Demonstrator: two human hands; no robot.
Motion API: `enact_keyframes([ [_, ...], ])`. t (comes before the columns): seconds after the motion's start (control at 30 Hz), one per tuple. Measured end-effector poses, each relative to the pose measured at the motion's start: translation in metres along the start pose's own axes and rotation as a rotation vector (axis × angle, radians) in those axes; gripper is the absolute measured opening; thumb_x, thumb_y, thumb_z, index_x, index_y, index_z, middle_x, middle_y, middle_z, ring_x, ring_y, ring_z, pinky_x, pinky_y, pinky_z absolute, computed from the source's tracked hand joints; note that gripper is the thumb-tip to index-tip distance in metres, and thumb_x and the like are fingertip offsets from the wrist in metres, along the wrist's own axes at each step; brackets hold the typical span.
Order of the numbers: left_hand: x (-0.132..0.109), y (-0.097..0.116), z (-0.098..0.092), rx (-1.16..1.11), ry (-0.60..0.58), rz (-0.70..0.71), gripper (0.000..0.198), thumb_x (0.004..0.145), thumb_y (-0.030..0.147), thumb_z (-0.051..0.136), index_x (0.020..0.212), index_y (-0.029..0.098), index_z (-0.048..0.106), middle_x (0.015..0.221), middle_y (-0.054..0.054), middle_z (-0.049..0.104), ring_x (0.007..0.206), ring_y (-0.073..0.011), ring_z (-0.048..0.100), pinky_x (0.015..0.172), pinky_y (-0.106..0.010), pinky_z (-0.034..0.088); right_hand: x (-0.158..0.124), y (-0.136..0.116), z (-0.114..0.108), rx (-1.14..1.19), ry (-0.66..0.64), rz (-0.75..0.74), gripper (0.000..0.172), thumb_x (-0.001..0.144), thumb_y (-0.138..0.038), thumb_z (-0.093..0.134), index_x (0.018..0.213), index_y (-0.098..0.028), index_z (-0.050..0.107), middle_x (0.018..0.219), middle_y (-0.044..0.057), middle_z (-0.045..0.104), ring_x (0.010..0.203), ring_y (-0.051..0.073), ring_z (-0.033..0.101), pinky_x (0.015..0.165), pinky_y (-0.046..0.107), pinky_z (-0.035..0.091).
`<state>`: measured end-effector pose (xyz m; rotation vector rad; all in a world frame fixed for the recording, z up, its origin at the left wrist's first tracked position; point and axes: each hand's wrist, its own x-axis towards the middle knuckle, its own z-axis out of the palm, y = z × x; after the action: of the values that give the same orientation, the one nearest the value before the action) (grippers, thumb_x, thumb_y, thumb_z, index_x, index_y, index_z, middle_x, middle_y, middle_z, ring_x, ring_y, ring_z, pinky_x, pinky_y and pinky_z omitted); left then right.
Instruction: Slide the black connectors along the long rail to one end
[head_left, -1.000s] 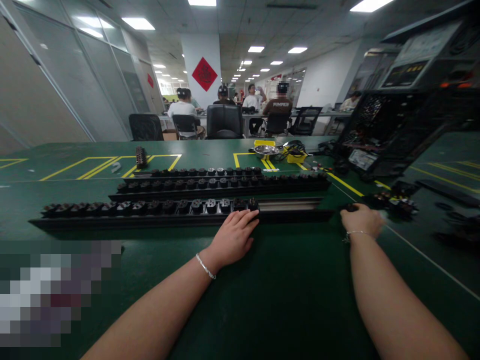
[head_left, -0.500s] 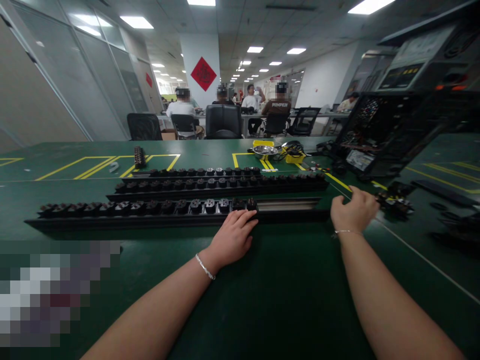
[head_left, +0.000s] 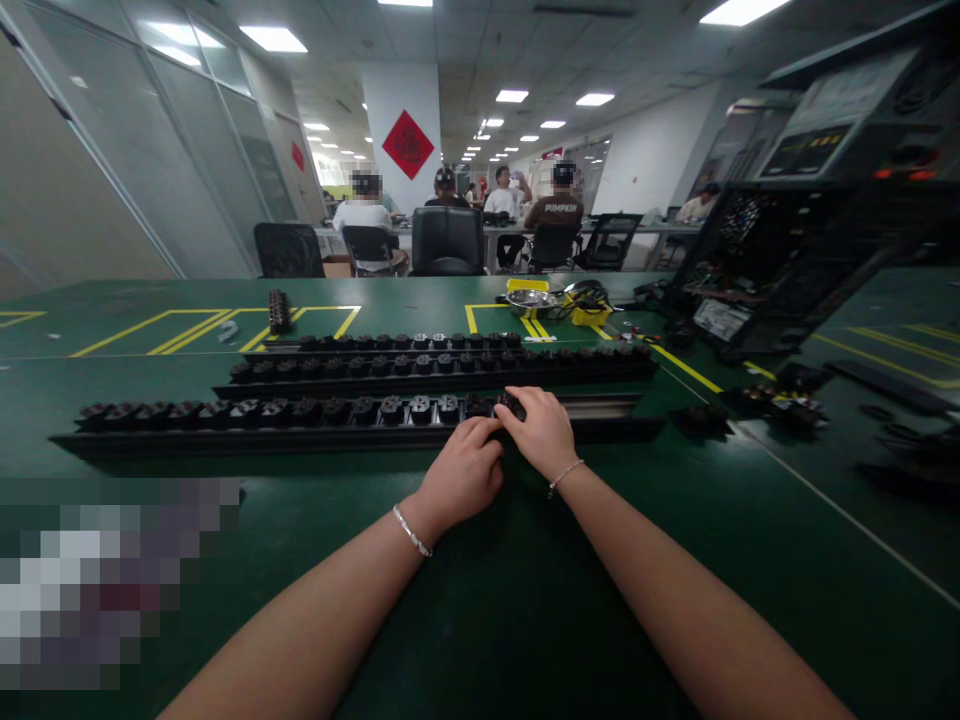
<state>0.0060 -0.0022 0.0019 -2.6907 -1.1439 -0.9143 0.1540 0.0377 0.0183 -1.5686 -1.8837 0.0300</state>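
A long black track rail [head_left: 300,440] lies across the green table, holding a row of round-topped black socket modules [head_left: 363,409]. My right hand [head_left: 541,428] pinches the black socket module [head_left: 509,402] at the right end of that row, thumb on the near side and fingers over the far side. Beside it, my left hand [head_left: 466,462] is curled against the rail's front edge, its index fingertip by my right thumb. Bare pale channel [head_left: 602,407] shows in the rail to the right of my hands. My fingers hide much of the pinched module.
Two more filled rails [head_left: 442,368] lie behind. Loose dark parts [head_left: 787,405] are piled at right, near a large black machine [head_left: 757,270]. A metal bowl [head_left: 531,299] and a yellow bin [head_left: 590,312] stand at the back. Several people sit beyond the table.
My right hand has come left from near the parts pile to the rail's end module and closed on it. My left hand has stayed at the rail, its fingers now more curled.
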Motion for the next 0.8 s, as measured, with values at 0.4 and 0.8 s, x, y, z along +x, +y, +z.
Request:
enact_keyframes([
  [0.4, 0.0012, 0.0018, 0.0008, -0.039, 0.093, -0.054, 0.011, 0.075, 0.008, 0.05, 0.076, 0.015, 0.058, 0.111, -0.012, 0.056, 0.105, -0.0216, 0.053, 0.094, -0.039, 0.049, 0.0, -0.003, -0.0042, -0.058, -0.078, 0.056, 0.04, 0.081, -0.045, 0.056, 0.114, -0.024, 0.063, 0.117, 0.005, 0.061, 0.103, 0.023, 0.053, 0.086, 0.037, 0.039],
  [0.8, 0.0008, 0.0019, 0.0017, -0.024, 0.083, -0.062, 0.013, 0.074, 0.007, 0.05, 0.079, 0.016, 0.059, 0.109, -0.011, 0.056, 0.106, -0.0229, 0.052, 0.093, -0.042, 0.05, -0.0012, -0.0023, -0.0003, -0.044, -0.025, 0.043, 0.033, 0.081, -0.042, 0.055, 0.107, -0.024, 0.064, 0.112, 0.006, 0.063, 0.099, 0.023, 0.054, 0.082, 0.036, 0.039],
])
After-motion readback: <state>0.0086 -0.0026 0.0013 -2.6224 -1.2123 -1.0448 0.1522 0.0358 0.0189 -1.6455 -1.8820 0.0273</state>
